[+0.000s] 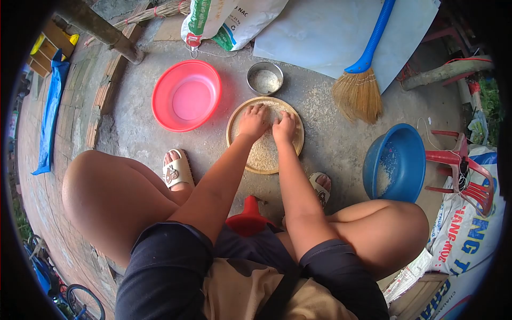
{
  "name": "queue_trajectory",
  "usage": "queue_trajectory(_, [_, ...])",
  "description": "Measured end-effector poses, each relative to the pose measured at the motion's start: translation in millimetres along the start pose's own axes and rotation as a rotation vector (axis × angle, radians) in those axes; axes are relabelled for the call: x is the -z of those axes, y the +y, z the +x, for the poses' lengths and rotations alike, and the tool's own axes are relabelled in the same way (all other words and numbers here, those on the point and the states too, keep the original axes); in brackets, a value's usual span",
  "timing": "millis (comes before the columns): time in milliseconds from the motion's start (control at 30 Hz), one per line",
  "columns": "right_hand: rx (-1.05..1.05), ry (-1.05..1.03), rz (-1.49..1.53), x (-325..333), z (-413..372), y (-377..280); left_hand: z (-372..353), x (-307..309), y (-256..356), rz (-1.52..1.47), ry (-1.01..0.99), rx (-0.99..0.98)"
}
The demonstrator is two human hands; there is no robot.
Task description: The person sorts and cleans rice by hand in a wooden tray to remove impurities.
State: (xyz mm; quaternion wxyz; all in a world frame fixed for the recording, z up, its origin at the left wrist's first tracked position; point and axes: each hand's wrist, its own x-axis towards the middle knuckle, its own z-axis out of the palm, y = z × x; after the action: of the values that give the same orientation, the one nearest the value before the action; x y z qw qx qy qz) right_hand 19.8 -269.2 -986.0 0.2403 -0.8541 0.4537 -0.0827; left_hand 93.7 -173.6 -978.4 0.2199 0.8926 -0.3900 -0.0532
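A round woven tray lies on the concrete floor in front of me, with pale grains spread over it. My left hand rests over the upper left part of the tray, its bent fingers apart and their tips at the grain. Close beside it on the right, my right hand reaches down to the same grain with thumb and fingers apart. Nothing shows in either hand, though the undersides are hidden. Just beyond the tray stands a metal bowl with some grain inside.
A pink basin sits at the left, a blue basin with some grain at the right. A broom lies on a pale sheet. Loose grain is scattered nearby. Red chair and printed sacks stand far right.
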Motion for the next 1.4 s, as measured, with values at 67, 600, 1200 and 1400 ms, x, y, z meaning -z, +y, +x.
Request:
queue_trajectory(67, [0.03,-0.003,0.017,-0.1,-2.4,2.4,-3.3,-9.0,-2.0,-0.018,-0.026,-0.017])
queue_trajectory(600, [0.097,0.019,0.058,-13.6,-2.7,7.9,-12.2,-23.1,-5.6,-0.307,0.002,0.104])
queue_trajectory(1200, [-0.273,0.782,1.067,106.7,102.5,40.1,98.3,161.4,-24.2,-1.024,-0.262,0.326])
queue_trajectory(1400, [-0.877,0.222,1.703,89.2,82.4,57.0,103.2,142.7,-14.4,-0.919,-0.473,0.257])
